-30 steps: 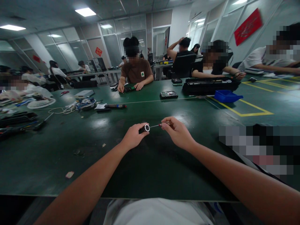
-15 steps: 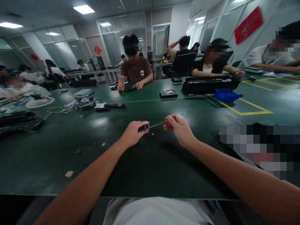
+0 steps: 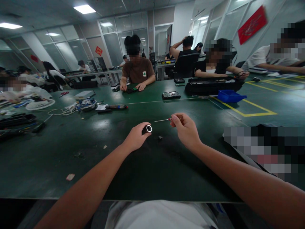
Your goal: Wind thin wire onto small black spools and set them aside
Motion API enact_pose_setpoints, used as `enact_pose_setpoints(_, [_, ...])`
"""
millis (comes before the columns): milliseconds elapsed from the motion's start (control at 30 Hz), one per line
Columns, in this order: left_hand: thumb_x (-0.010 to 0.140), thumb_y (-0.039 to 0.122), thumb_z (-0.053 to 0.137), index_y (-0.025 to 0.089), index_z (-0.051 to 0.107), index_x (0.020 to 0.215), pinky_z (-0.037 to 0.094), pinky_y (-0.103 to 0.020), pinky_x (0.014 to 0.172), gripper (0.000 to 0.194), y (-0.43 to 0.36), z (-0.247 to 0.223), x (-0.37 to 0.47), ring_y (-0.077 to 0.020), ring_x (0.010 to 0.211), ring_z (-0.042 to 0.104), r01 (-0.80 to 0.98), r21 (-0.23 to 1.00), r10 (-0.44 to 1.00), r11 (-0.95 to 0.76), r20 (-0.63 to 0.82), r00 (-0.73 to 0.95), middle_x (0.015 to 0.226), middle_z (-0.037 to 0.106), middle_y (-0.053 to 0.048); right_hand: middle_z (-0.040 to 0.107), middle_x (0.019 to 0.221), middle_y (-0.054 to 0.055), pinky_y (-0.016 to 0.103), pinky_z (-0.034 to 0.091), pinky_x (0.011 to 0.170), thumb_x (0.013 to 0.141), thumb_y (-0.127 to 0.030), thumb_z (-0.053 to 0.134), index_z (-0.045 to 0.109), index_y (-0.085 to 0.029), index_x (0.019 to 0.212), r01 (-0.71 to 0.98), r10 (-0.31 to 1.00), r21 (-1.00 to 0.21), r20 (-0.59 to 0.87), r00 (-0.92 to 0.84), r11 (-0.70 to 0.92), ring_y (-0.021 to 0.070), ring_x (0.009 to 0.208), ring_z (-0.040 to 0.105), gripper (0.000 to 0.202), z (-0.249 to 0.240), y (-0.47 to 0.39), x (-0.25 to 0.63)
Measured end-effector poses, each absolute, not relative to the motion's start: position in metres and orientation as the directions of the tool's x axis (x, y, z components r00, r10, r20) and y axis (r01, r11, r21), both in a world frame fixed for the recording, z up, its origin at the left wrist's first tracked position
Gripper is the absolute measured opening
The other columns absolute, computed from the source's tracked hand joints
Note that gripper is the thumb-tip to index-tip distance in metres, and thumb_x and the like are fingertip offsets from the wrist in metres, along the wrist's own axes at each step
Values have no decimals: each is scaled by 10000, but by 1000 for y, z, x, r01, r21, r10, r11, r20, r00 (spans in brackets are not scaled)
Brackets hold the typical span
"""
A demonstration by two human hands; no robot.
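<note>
My left hand [image 3: 136,136] is closed around a short black cylinder [image 3: 144,129], its bright ring-shaped end turned to the right. Fingers and palm cover most of its body, so its exact kind cannot be made out. Across from it, my right hand [image 3: 187,128] grips a thin screwdriver [image 3: 163,120] by its red handle. The metal shaft points left, its tip a little above and right of the cylinder's end, apart from it. A small metallic piece [image 3: 160,137] lies on the green table [image 3: 143,178] between and below my hands.
Beyond my hands sits a hard drive [image 3: 171,95]; a blue bin [image 3: 231,96] stands farther right beside a long black unit [image 3: 213,86]. Tangled cables [image 3: 85,104] and a pen-like tool [image 3: 116,107] lie at the left. A co-worker [image 3: 137,71] handles a circuit board opposite.
My right hand has moved slightly up and right, drawing the screwdriver tip away from the cylinder's end. The small metallic piece on the table has shifted right. My left hand stays nearly still.
</note>
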State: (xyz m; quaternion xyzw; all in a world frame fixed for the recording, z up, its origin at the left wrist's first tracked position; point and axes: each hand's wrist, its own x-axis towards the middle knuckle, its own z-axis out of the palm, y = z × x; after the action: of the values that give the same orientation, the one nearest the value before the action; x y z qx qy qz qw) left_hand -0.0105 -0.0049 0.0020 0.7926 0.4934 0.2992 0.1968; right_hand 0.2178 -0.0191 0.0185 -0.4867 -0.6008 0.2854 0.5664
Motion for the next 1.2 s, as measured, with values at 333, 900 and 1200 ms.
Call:
enact_pose_setpoints(333, [919, 456, 564, 204, 513, 1292, 492, -381, 868, 453, -15, 10, 4, -245, 1033, 611, 746, 545, 912, -383, 97, 398, 1186, 631, -95, 709, 821, 57, 364, 526, 708, 910, -417, 583, 640, -193, 984, 349, 891, -858, 438, 118, 376, 205, 760, 679, 243, 25, -24, 218])
enact_pose_setpoints(900, [893, 533, 557, 226, 650, 1082, 515, -382, 713, 372, -16, 5, 41, -305, 912, 652, 882, 149, 894, -447, 46, 445, 1017, 679, -103, 727, 886, 61, 369, 533, 730, 915, -404, 585, 634, -204, 998, 370, 887, -836, 457, 63, 405, 213, 811, 702, 222, 23, -25, 220])
enact_pose_setpoints(1200, [913, 459, 544, 210, 659, 977, 509, -354, 701, 281, -16, 5, 46, -269, 854, 649, 903, 150, 915, -402, 53, 399, 951, 675, -95, 723, 878, 57, 375, 535, 737, 903, -402, 593, 636, -212, 978, 367, 890, -839, 452, 58, 402, 213, 805, 700, 209, 21, -22, 219])
